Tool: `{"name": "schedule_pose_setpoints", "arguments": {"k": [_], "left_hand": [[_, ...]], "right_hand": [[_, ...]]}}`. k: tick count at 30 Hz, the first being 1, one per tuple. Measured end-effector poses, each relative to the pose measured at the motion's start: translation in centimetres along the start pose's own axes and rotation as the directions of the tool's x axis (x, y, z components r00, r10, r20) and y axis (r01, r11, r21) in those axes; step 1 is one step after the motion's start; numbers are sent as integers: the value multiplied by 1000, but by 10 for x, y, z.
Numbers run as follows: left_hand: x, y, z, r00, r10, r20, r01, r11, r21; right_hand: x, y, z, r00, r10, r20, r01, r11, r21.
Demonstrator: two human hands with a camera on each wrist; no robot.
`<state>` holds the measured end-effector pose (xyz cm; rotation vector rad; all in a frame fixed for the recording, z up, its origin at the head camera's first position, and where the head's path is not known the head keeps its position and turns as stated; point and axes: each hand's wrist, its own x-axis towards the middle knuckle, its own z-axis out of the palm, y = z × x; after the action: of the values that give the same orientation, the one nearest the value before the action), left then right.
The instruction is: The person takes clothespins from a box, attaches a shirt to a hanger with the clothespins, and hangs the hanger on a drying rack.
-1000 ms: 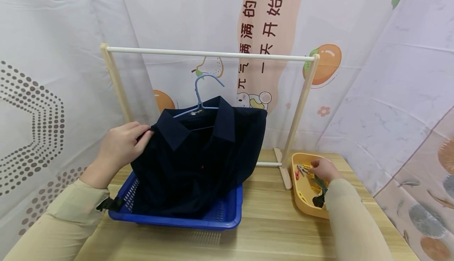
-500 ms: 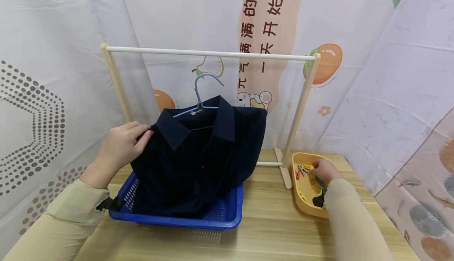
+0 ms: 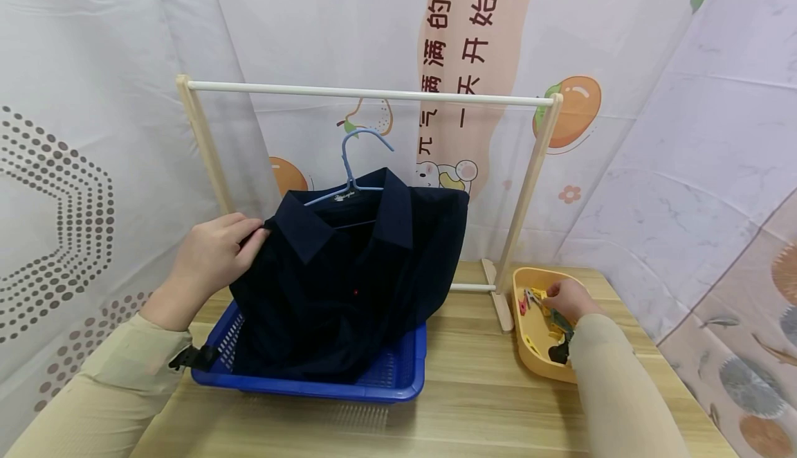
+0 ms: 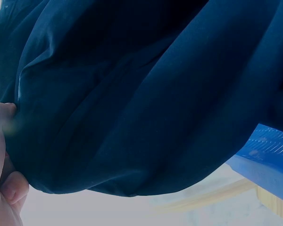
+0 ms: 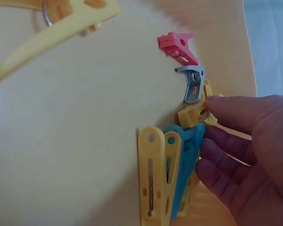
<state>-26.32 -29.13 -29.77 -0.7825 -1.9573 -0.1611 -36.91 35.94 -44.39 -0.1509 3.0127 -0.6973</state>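
Observation:
My left hand grips the left shoulder of a dark navy collared shirt. A blue hanger sits inside the shirt, its hook standing up out of the collar. In the left wrist view the shirt's cloth fills most of the picture, with fingertips at its edge. My right hand reaches into a yellow tray. In the right wrist view it pinches a small yellow clothespin between thumb and fingers. Close by lie a silver clothespin, a pink clothespin and a blue clothespin.
The shirt's lower part lies in a blue basket on the wooden table. Behind it stands a rack with a white rail and wooden posts. Larger yellow clips lie elsewhere in the tray. Printed curtains hang around the table.
My right fingers and the clothespins under them have shifted slightly in the tray. The left hand, shirt and hanger stay where they were.

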Motion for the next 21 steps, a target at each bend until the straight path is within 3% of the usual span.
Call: {"name": "schedule_pose_setpoints", "arguments": {"k": [9, 21], "left_hand": [[1, 1, -1, 1000, -1, 3, 1, 1000, -4], [-1, 0, 1, 1000, -15, 1, 15, 1000, -6]], "right_hand": [[-4, -1, -2, 999, 15, 36, -16, 1000, 11], [-15, -9, -12, 988, 111, 111, -110, 994, -21]]}}
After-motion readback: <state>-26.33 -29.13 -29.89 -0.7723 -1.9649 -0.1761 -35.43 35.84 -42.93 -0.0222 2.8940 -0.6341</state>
